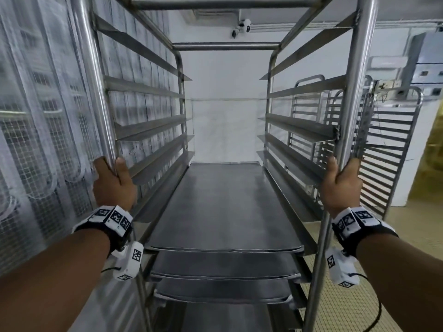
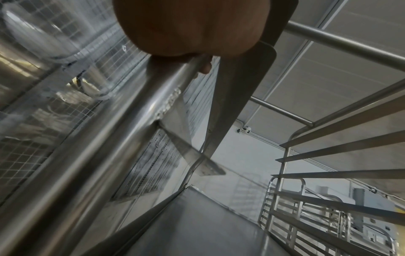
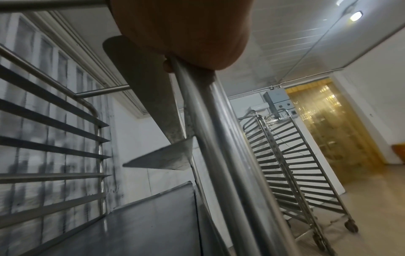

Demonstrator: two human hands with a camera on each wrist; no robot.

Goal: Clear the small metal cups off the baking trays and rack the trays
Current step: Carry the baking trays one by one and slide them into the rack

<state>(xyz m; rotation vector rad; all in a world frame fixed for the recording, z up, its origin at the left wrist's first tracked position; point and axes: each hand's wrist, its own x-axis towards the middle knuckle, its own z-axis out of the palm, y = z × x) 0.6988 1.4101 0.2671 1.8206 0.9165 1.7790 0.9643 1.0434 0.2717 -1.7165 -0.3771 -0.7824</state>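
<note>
a person stands at the open end of a steel tray rack (image 1: 225,46), left hand (image 1: 112,185) and right hand (image 1: 342,185) each wrapped around a front upright, fingers curled about the tubes, a grip that looks meant to steady or wheel the trolley. the baking trays (image 1: 223,207) lie slid onto the lower runners, stacked level above level; the upper runners are bare, and no small metal cups are in view. a wire mesh partition (image 1: 36,140) flanks the left, a second rack (image 3: 293,155) waits on the pale tiled floor (image 3: 372,199) near a yellow strip curtain (image 3: 324,124)
</note>
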